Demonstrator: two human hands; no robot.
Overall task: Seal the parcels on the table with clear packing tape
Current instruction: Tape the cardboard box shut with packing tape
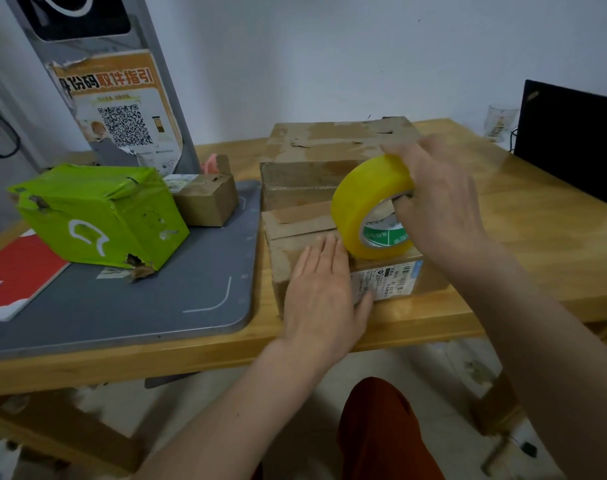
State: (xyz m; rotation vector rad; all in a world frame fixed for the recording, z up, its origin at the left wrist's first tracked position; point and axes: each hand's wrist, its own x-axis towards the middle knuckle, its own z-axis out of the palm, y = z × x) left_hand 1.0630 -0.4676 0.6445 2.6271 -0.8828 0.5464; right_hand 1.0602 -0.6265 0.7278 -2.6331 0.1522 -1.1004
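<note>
A low cardboard parcel [297, 225] with a white shipping label lies at the front of the wooden table [537, 216]. My left hand [324, 289] lies flat on its near top edge, fingers straight. My right hand [437, 199] grips a yellowish roll of packing tape [362, 202], fingers hooked into its core, and the roll stands on edge on the parcel's top. A taller cardboard box [329, 147] stands directly behind the parcel. To the left, a green wrapped parcel [98, 213] and a small brown box [207, 200] sit on a grey mat [139, 303].
A red booklet [15, 275] lies at the mat's left end. A grey stand with a QR-code poster [122, 109] rises behind the mat. A black laptop screen [572, 140] and a glass [499, 121] stand at the back right. My knee [378, 427] shows below the table edge.
</note>
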